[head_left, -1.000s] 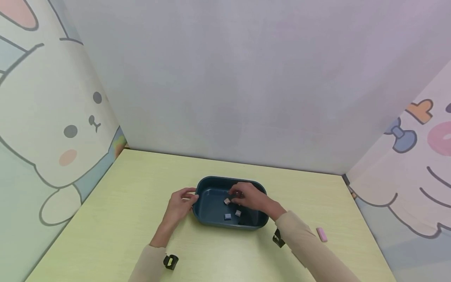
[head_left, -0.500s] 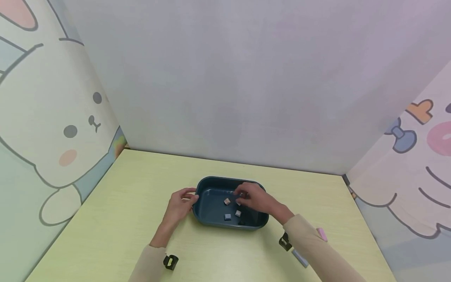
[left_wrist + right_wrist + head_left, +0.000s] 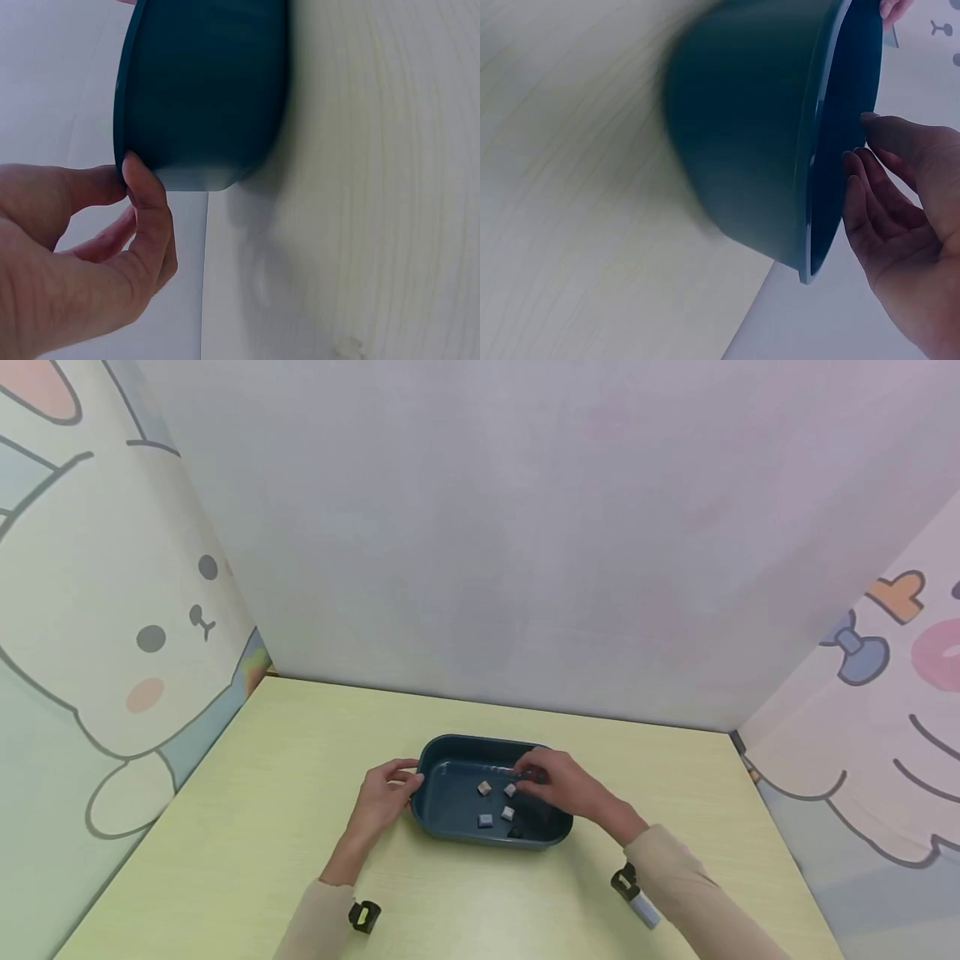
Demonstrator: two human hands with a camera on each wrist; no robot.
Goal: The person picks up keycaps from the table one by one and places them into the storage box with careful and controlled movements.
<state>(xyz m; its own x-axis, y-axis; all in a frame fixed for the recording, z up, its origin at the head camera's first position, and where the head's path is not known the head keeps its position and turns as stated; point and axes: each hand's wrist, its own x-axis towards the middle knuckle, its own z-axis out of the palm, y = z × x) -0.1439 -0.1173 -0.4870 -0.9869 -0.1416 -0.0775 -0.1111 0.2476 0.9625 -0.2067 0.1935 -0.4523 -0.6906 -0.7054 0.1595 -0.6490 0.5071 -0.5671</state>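
A dark teal plastic tub (image 3: 450,835) stands on the table. My left hand (image 3: 382,793) pinches its left rim; in the left wrist view the thumb and fingers (image 3: 146,187) grip the edge. My right hand (image 3: 562,783) is over the right part of the tub, fingers loosely bent and fingertips inside it. No held thing shows between thumb and fingers (image 3: 855,202) in the right wrist view. On the tub floor lie a pinkish cube (image 3: 484,787), a pale cube (image 3: 510,790) by the right fingertips, another pale cube (image 3: 507,813), a light blue block (image 3: 485,821) and a small black piece (image 3: 515,832).
A grey-blue bar (image 3: 645,911) lies on the pale yellow table (image 3: 300,743), partly behind the right wrist's black camera mount (image 3: 625,882). A white back wall (image 3: 487,568) and cartoon-printed side panels (image 3: 112,610) enclose the table.
My right hand has drawn back to the right, leaving a pale cube on the tub floor. The right sleeve now covers the pink bar and shows the grey-blue one. My left hand has stayed put.
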